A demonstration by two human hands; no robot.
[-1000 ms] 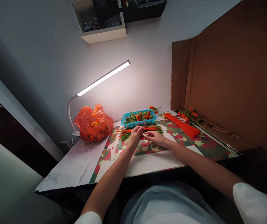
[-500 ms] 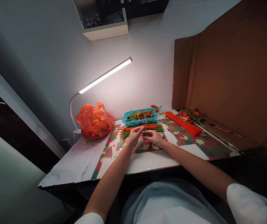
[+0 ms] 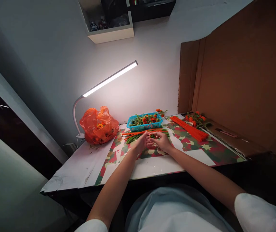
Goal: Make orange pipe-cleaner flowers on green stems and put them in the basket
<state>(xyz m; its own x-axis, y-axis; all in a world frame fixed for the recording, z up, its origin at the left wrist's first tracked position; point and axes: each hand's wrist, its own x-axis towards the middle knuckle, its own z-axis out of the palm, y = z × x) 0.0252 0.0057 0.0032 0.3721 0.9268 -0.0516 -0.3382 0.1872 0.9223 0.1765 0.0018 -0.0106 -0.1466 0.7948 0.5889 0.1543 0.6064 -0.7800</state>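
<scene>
Over the front middle of the table, my left hand (image 3: 141, 143) and my right hand (image 3: 162, 141) meet. Between their fingertips is a short green pipe cleaner piece (image 3: 152, 136), small and partly hidden by the fingers. The fingers of my left hand curl around its left side; my right thumb and fingers pinch it from the right. Just beyond the hands lie loose green pipe cleaners (image 3: 133, 138) and orange pipe cleaners (image 3: 138, 132), partly covered by the hands.
A blue basket (image 3: 144, 128) holds orange flowers with green stems. Left of it sits an orange plastic bag (image 3: 99, 129) beneath a lit lamp (image 3: 110, 79). To the right are a bundle of red-orange pipe cleaners (image 3: 189, 129), more orange flowers (image 3: 194, 118) and a cardboard sheet (image 3: 236, 87).
My right hand has turned and curled more, and my left fingers have opened from a raised pinch to curve beneath the piece. More of the green piece shows between them.
</scene>
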